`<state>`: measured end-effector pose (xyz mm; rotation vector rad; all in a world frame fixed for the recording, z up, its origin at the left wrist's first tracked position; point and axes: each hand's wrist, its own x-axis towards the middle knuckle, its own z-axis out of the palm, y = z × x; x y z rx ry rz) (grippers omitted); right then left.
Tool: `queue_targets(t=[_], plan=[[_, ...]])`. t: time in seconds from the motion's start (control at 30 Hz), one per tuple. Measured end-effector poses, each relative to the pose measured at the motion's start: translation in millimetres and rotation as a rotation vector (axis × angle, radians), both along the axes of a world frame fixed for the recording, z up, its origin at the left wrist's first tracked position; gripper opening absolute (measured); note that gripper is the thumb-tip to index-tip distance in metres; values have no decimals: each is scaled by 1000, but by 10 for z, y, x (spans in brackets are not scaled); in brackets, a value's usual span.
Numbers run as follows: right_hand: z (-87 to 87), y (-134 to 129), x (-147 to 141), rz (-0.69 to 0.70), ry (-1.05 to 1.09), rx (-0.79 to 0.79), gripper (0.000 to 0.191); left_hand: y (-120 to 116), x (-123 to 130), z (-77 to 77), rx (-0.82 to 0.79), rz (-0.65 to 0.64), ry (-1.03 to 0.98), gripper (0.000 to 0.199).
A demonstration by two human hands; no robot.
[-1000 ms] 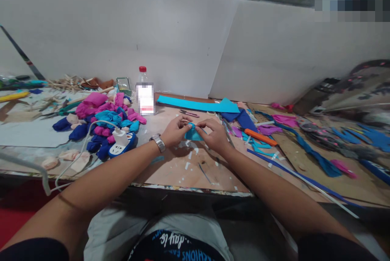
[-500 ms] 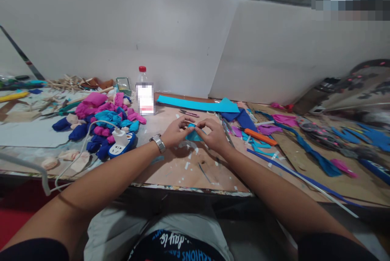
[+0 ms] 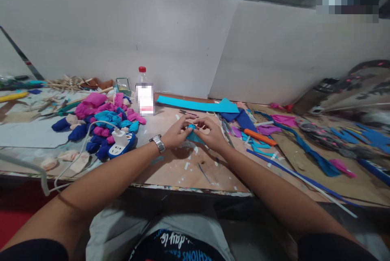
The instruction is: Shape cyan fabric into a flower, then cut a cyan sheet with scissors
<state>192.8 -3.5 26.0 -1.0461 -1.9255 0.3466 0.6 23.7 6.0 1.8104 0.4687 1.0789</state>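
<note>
Both hands meet over the middle of the table around a small piece of turquoise crepe paper (image 3: 195, 136). My left hand (image 3: 178, 133), with a metal watch at the wrist, pinches its left side between thumb and fingers. On the other side my right hand (image 3: 212, 134) grips it with thumb and curled forefinger. The paper's upper part looks bunched between the fingertips, and a flatter part spreads below. Beyond the hands lie small dark-tipped snips (image 3: 188, 112) and a long turquoise paper strip (image 3: 195, 104).
Left of the hands are a heap of pink and blue paper bundles (image 3: 103, 116), a white-and-blue power strip (image 3: 122, 145) with a cable, and a red-capped bottle (image 3: 145, 98). To the right are an orange utility knife (image 3: 260, 137), paper scraps and cardboard (image 3: 300, 163).
The fingers have shifted on the turquoise crepe paper, and its top now looks more bunched up. The right fingers have moved slightly left over it.
</note>
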Motion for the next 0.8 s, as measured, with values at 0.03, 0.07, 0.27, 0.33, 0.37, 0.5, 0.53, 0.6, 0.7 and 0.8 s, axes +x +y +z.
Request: queue_targets(t=[0.03, 0.07, 0.27, 0.33, 0.37, 0.5, 0.53, 0.6, 0.7, 0.8], plan=[[-1, 1, -1, 12, 7, -9, 22, 1, -1, -4, 2, -1, 7, 45], [-4, 3, -1, 21, 15, -16, 22, 2, -3, -7, 3, -3, 12, 48], [-27, 19, 0, 42, 36, -6, 21, -4, -7, -6, -28, -38, -10, 52], [-31, 24, 1, 61, 22, 9, 23, -7, -7, 1, -43, -47, -18, 53], [-31, 26, 2, 73, 14, 18, 23, -7, -6, 5, -45, -50, -19, 54], [-23, 21, -6, 107, 4, 51, 22, -7, -5, 10, -53, -54, -4, 57], [-18, 15, -10, 109, 4, 48, 21, -6, -5, 9, -57, -57, 0, 58], [-9, 3, -17, 110, 5, 24, 18, -7, -4, 8, -63, -58, 8, 58], [-5, -11, -18, 100, 21, -16, 16, -7, -5, 16, -41, -47, 10, 52], [-22, -5, -6, 67, 80, -62, 19, -6, -8, 27, -3, -16, 10, 44]])
